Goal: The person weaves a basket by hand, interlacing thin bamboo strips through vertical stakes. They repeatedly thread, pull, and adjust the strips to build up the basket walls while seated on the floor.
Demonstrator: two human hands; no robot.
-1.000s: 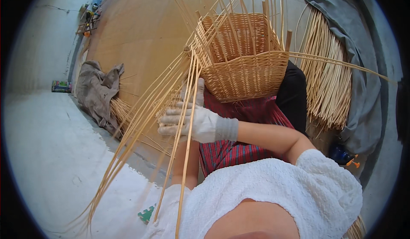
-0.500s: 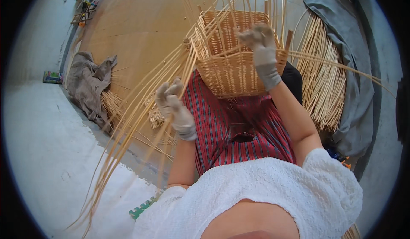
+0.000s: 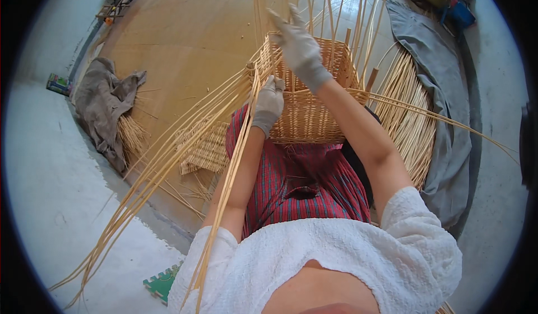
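Note:
A rectangular wicker basket [image 3: 308, 118] rests on my lap, tilted, with long loose willow rods [image 3: 328, 5] rising from its far side. My left hand [image 3: 269, 105], in a pale work glove, is closed at the near left corner of the rim, its fingertips partly hidden inside. My right hand [image 3: 301, 47], gloved too, reaches across above the basket's opening toward the far left. Its fingers are stretched out and apart beside the upright rods. More long rods [image 3: 162, 165] fan out from the left corner, some passing over my left forearm.
A flat woven wicker piece [image 3: 204, 148] lies on the floor to the left, near a grey cloth [image 3: 106, 109] over cut rods. At the right a thick bundle of rods [image 3: 406, 123] lies on a long grey cloth [image 3: 448, 118]. Two rods [image 3: 443, 118] jut out rightward from the basket.
My left hand has moved up and right, from the loose rods to the basket's rim. My right hand has swung left and farther away, off the near rim, its fingers now stretched out.

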